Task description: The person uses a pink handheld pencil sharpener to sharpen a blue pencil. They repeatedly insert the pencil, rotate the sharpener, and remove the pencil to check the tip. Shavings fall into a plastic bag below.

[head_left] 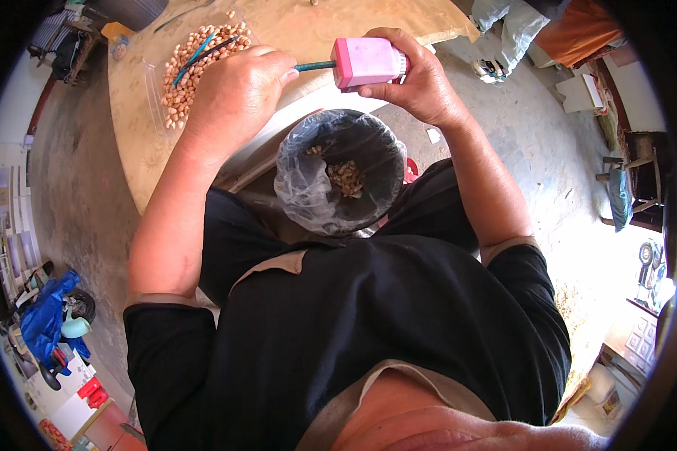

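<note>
Green pencil (316, 66) in left hand (241, 94), pink sharpener (363, 62) in right hand (429, 89), near table (138, 143) edge

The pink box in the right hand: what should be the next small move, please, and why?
Probably turn the dark green stick gently with the left hand, while the right hand steadies the pink box. The left hand already grips the stick near one end, its other end meets the box's side, and the right hand holds the box.

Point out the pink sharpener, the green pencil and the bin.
Pink sharpener (367, 62): head view, middle of its body.
Green pencil (316, 66): head view, visible stretch of its shaft.
Bin (384, 155): head view, inner wall on the picture's right.
</note>
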`<state>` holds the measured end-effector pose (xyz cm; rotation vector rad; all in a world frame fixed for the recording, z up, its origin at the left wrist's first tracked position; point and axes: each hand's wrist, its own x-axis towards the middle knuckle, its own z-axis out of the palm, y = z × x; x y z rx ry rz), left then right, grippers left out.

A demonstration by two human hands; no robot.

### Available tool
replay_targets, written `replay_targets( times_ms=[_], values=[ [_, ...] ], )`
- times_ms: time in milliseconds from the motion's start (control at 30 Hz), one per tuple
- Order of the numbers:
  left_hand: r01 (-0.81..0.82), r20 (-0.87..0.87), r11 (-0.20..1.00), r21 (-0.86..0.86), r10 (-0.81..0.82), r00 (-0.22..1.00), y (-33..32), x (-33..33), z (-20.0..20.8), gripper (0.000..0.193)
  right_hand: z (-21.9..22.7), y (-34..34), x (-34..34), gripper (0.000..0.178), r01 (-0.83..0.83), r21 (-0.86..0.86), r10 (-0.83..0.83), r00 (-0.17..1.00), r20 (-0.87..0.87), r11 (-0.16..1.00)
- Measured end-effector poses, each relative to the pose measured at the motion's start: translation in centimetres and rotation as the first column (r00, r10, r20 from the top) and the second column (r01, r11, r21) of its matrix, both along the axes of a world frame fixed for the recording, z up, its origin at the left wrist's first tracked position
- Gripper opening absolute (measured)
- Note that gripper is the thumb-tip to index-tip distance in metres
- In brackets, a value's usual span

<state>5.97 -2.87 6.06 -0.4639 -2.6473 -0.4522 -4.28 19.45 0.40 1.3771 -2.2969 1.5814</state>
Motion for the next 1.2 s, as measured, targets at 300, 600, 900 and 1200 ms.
replay_targets(
  times_ms=[300, 600, 900, 1200],
  values=[
    [0.004, -0.011, 1.0, 0.014, -0.004, 1.0, -0.3, -0.5, -0.5, 0.01, 0.2, -0.3, 0.0, 0.066, 0.03, 0.029, -0.029, 0.999, -0.035, 0.999],
    [0.057, 0.066, 0.998, -0.019, -0.055, 0.996, 0.0, -4.1, -0.8, 0.069, -2.1, -3.2, -2.5, 0.07, 0.105, 0.05, -0.107, 0.993, 0.044, 0.993],
    [0.007, 0.179, 1.0, -0.021, -0.003, 0.984, -0.8, -8.0, -3.6, 0.052, -2.7, -4.5, -3.0, 0.06, 0.301, 0.105, -0.286, 0.949, -0.134, 0.948],
    [-0.048, 0.168, 0.997, -0.053, 0.056, 0.984, -1.5, -8.6, -4.0, 0.049, -3.7, -3.6, -2.5, 0.025, 0.37, 0.293, -0.239, 0.885, -0.4, 0.882]
  ],
)
